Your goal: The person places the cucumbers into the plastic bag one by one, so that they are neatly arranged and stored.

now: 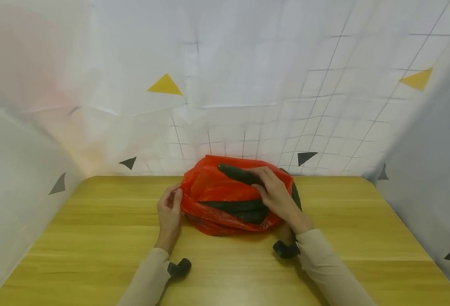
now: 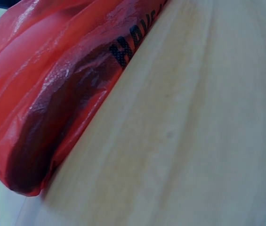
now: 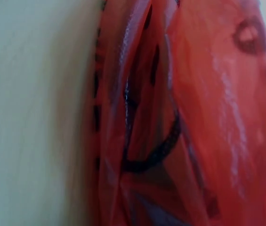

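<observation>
A red plastic bag [image 1: 225, 187] lies on the table with its mouth spread toward me. Dark green cucumbers [image 1: 244, 207] show inside the opening. My right hand [image 1: 272, 191] grips another cucumber [image 1: 237, 173] from above, over the bag's mouth, its free end pointing left. At the bag's left edge, my left hand [image 1: 170, 206] pinches the plastic between thumb and fingers. In the left wrist view, a dark long shape shows through the red film [image 2: 52, 108], near printed black letters. The right wrist view shows the bag's folds [image 3: 147, 117], with the right hand outside that view.
Along the bag's right side, partly behind my right forearm, is a dark green cucumber [image 1: 295, 196]. The wooden table [image 1: 94, 238] ends at a white back wall [image 1: 228, 85] with grid lines and triangle markers. Black wrist cameras [image 1: 179, 267] stick out from both sleeves.
</observation>
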`<control>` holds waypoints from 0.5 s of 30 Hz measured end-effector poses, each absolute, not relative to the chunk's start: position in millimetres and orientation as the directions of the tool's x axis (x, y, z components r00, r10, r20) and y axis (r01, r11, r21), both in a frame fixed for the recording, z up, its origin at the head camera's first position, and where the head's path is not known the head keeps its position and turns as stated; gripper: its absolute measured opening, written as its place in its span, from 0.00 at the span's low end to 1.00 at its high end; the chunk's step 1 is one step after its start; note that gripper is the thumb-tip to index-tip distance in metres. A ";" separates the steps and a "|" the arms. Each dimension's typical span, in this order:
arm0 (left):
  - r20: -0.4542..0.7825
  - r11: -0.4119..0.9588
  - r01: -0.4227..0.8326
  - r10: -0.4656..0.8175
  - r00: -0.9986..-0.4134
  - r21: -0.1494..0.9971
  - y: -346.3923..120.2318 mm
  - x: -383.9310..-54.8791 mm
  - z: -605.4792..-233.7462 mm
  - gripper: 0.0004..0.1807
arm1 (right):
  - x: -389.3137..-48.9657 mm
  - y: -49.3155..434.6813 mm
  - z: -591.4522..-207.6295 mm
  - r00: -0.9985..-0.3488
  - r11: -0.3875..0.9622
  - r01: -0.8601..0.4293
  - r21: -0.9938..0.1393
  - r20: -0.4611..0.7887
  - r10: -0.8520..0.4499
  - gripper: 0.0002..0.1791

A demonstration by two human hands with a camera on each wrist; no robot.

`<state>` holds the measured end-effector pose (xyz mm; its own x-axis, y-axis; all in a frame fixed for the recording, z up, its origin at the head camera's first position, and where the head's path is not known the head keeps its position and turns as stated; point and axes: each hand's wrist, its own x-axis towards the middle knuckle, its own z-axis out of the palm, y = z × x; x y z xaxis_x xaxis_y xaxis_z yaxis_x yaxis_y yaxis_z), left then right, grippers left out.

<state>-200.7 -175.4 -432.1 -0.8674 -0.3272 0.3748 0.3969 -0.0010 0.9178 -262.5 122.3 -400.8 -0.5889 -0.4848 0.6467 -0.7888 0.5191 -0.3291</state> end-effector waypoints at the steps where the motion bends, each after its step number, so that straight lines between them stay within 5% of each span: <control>1: 0.375 0.000 0.397 -0.327 -0.868 0.918 -175.8 -200.8 -431.8 0.15 | -262.1 120.8 -400.3 -0.594 0.523 -0.785 -0.332 0.645 -0.481 0.26; 15: 0.337 -0.055 0.376 -0.335 -0.880 0.925 -181.0 -211.6 -446.6 0.16 | -262.7 108.1 -402.9 -0.614 0.554 -0.774 -0.307 0.579 -0.536 0.24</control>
